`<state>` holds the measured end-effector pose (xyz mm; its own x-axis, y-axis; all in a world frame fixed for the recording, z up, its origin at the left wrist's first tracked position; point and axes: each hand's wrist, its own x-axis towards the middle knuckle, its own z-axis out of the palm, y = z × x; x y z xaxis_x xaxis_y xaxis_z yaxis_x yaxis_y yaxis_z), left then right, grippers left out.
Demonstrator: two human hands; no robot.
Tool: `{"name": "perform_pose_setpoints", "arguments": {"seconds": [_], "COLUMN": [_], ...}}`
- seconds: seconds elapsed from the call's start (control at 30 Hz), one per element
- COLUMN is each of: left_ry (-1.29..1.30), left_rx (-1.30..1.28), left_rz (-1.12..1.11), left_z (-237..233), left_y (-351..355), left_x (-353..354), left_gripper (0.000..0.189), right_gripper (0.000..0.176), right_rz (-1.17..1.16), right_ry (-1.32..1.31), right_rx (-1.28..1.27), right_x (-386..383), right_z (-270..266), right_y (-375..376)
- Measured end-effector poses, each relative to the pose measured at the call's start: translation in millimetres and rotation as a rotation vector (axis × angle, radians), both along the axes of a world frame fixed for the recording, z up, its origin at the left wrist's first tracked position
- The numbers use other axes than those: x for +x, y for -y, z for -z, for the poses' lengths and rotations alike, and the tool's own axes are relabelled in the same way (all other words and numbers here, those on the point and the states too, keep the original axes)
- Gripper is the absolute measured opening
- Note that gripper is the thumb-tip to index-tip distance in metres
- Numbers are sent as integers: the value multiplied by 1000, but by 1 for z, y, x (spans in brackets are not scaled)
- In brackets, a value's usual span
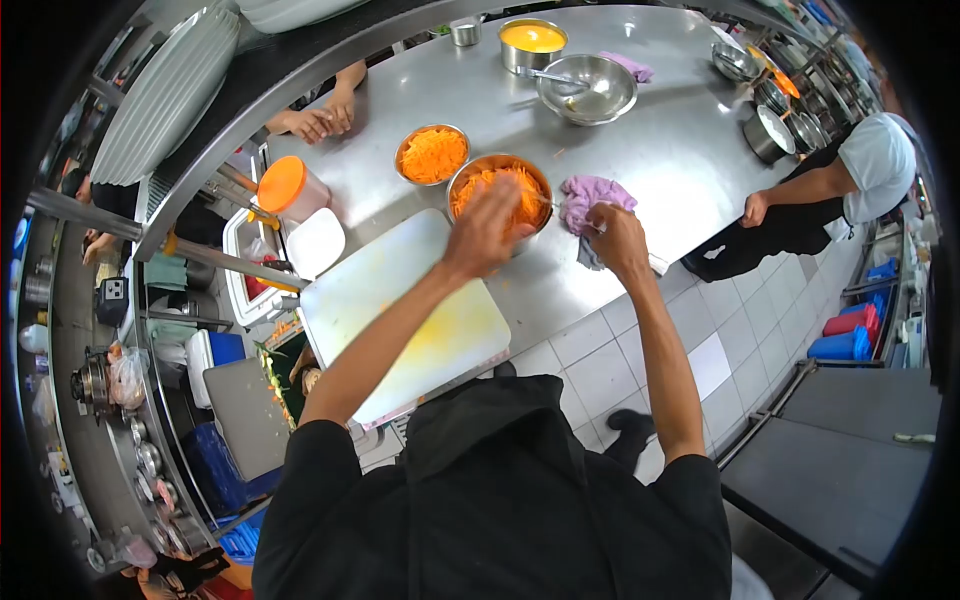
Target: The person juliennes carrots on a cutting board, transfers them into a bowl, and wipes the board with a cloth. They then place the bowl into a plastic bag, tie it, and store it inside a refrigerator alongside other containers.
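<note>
My left hand [488, 230] is over a metal bowl of shredded carrot [535, 205], slightly blurred, with its fingers stretched out and overlapping the orange shreds. My right hand [617, 240] is closed at the edge of a crumpled purple cloth [590, 197], fingertips on its folds. A darker grey piece of cloth [588, 255] hangs at the table edge below. Left of the first bowl stands a second metal bowl of shredded carrot [433, 155]. A white cutting board [400, 310] with yellow-orange stains lies under my left forearm.
On the steel table [690, 130] stand a pot of yellow liquid [533, 38] and a wide metal bowl with a utensil [588, 90]. An orange-lidded tub [291, 188] is at the left. Another person's hands [325, 118] rest at the far edge; a person in white and black [850, 175] stands right.
</note>
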<state>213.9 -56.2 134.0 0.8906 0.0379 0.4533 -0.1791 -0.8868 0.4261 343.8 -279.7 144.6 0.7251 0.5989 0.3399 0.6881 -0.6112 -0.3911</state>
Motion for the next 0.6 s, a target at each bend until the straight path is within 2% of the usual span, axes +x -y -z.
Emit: {"name": "perform_pose_setpoints", "arguments": {"seconds": [0.03,0.07,0.1,0.13,0.2,0.27,0.33,0.4,0.47,0.53,0.6], "left_ry": [39,8,-27,-23,-35,-88,-158,-208,-255,-268,-360], "left_rx": [-22,9,39,39,44,2,41,51,15,63,-12], "left_rz": [102,101,97,85,148,154,119,137,56,24,-51], "left_z": [-7,-12,-15,-16,-13,-5,8,14,18,33,40], "left_y": [18,36,53,67,89,87,77,65,52,33,17], "left_x": [1,1,1,2,3,6,9,11,17,24,27], "left_gripper": [83,82,82,82,89,96,100,103,104,103,103], "right_gripper": [14,15,24,24,25,23,22,21,19,18,20], "right_rz": [-8,-19,-2,-81,-79,-135,-118,-195,-42,-44,-20], "right_ry": [-190,-382,-545,-591,-715,-756,-983,-1003,-1113,-1149,-1096], "right_rx": [-8,-17,50,118,246,302,384,381,303,345,240], "right_x": [-1,-4,-8,-4,-25,-33,-48,-49,-52,-60,-60], "right_z": [-6,-10,-9,14,5,20,12,21,28,20,26], "right_y": [-4,-8,-10,-10,-11,-13,-14,-11,-13,-11,-9]}}
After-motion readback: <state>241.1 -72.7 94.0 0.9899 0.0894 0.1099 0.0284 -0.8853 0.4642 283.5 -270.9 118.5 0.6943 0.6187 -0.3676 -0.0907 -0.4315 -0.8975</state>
